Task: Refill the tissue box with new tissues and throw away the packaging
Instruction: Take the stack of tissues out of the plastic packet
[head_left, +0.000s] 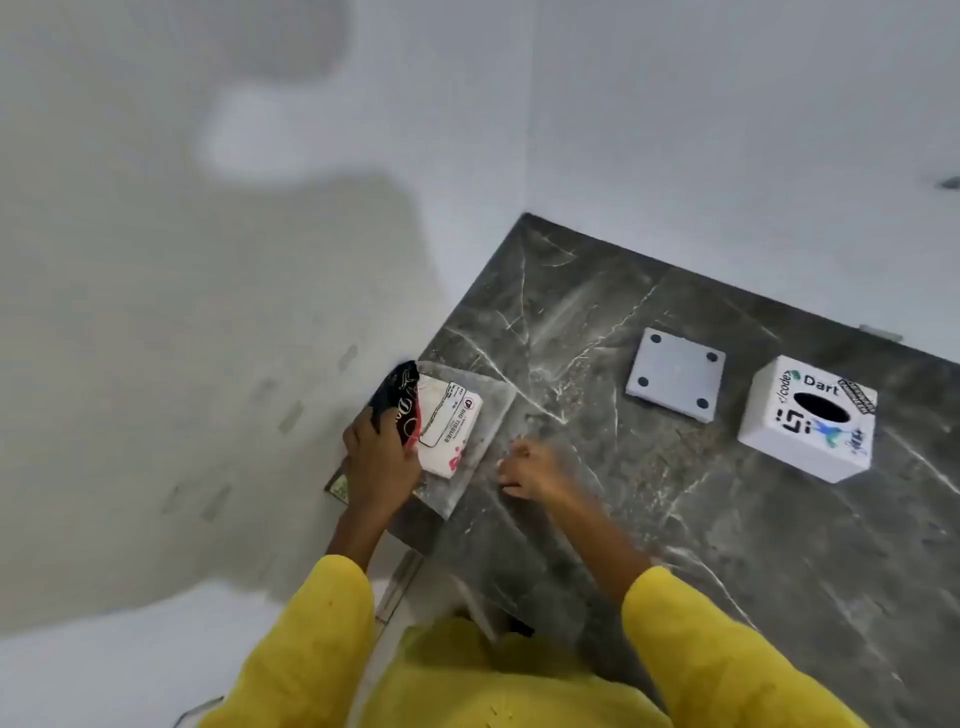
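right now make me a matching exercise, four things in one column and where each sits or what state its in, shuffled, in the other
Things:
1. tissue pack
2. base plate
3. tissue box
4. right hand

Places or states:
A. flat on the counter, four dark dots facing up
B. held in the grip of the left hand at the counter's left edge
C. farthest right, oval slot on top, stickers on it
D. over the counter, holding nothing that can be seen

Pairs: 1-B, 2-A, 3-C, 4-D
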